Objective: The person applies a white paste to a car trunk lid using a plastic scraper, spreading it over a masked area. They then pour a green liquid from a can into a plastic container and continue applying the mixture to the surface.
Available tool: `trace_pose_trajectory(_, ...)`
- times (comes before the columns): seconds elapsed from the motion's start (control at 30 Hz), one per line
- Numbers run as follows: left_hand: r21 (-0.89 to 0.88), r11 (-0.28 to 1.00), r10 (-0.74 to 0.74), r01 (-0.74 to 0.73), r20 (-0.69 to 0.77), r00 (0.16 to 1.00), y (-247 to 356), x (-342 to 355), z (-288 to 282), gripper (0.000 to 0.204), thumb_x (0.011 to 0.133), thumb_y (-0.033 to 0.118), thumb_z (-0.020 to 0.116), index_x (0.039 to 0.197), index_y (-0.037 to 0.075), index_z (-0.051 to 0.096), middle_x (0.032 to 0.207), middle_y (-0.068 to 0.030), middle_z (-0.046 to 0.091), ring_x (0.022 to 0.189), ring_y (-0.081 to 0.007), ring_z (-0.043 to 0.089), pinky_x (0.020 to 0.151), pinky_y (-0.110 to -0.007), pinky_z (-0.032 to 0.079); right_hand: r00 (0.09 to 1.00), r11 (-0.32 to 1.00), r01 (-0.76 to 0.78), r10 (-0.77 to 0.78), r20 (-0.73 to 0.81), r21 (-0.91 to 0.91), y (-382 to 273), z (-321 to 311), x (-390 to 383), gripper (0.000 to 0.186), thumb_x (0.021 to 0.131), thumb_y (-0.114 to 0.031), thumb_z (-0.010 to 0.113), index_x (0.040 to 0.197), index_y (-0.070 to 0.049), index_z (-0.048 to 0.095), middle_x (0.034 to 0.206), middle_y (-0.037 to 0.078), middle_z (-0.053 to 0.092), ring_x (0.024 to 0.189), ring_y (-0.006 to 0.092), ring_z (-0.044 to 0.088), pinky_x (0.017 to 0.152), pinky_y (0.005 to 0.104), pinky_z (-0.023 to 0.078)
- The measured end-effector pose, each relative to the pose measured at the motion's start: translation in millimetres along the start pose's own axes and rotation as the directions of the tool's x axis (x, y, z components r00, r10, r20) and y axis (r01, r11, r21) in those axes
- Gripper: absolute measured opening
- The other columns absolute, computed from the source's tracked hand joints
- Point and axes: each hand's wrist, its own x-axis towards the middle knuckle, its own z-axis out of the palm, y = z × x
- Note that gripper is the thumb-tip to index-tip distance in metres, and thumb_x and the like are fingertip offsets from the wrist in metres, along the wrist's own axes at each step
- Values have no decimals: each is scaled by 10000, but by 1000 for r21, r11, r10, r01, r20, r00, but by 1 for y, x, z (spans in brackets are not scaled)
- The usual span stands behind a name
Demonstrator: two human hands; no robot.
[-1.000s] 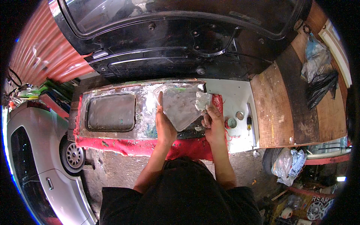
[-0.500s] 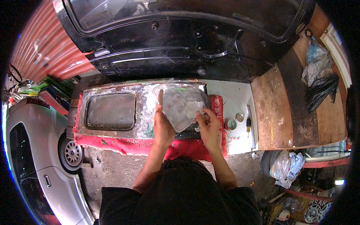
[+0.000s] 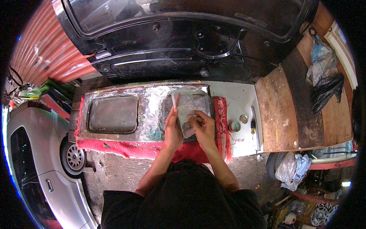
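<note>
A clear plastic container with rounded corners is held between my hands, tilted, above the right part of the worn metal sink top. My left hand is closed on its left edge, thumb and fingers on either side of the plastic. On the right edge, my right hand bends its fingers in against the plastic near a whitish patch. Whether that patch is inside the container or on it, I cannot tell. Below lies the paint-spattered panel with a dark recessed basin at left.
Red cloth drapes around the panel. To the right, a white surface holds an open tin, a small round lid and a screwdriver. A black vehicle door stands behind; a silver car is at left.
The plastic container has turned to a steeper tilt and looks narrower. My left hand has shifted right, and my right hand has moved left, bringing them closer together.
</note>
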Motion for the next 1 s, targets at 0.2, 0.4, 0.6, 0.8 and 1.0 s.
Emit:
trace_pose_trajectory(0.2, -46, 996, -82, 81, -18, 997, 11, -2, 3, 589, 1051, 347, 405, 1593, 128, 329, 1534, -141, 442, 1365, -281, 473, 1160, -420, 358, 993, 997, 40, -33, 113, -59, -6, -12, 5, 235, 940, -137, 718, 1080, 48, 681, 827, 55, 697, 733, 92, 620, 654, 278, 493)
trace_pose_trajectory(0.4, -154, 985, -77, 77, 4, 997, 14, 7, -11, 594, 1055, 355, 389, 1605, 152, 293, 1539, -141, 438, 1375, -302, 474, 1150, -446, 378, 952, 993, -117, 110, 286, 9, 2, -24, 1, 259, 933, -160, 736, 1084, 44, 685, 801, 36, 678, 686, 95, 584, 646, 269, 471)
trace_pose_trajectory(0.6, -221, 971, -84, 96, 64, 994, 25, 9, -14, 628, 1063, 413, 393, 1625, 185, 227, 1562, -145, 412, 1406, -345, 449, 1159, -496, 382, 904, 918, -366, 310, 296, 156, -17, -46, 6, 357, 919, -150, 758, 1210, 29, 656, 803, -8, 639, 600, 43, 491, 552, 210, 368)
trace_pose_trajectory(0.8, -278, 956, -84, 98, 64, 994, 25, 6, -21, 661, 1048, 428, 424, 1633, 229, 191, 1555, -171, 416, 1388, -384, 466, 1130, -567, 408, 997, 994, -80, 79, 20, 68, -21, -58, 15, 279, 963, -158, 713, 1200, -15, 680, 780, -26, 618, 631, 70, 525, 550, 243, 400)
trace_pose_trajectory(1.0, -329, 938, -112, 109, 9, 994, 26, 5, -19, 615, 1066, 417, 397, 1626, 253, 202, 1554, -190, 417, 1394, -416, 453, 1134, -597, 400, 842, 626, 518, -492, 220, -583, -31, -44, -2, 257, 911, -65, 712, 1164, -98, 739, 892, 71, 653, 686, 202, 625, 598, 304, 490)
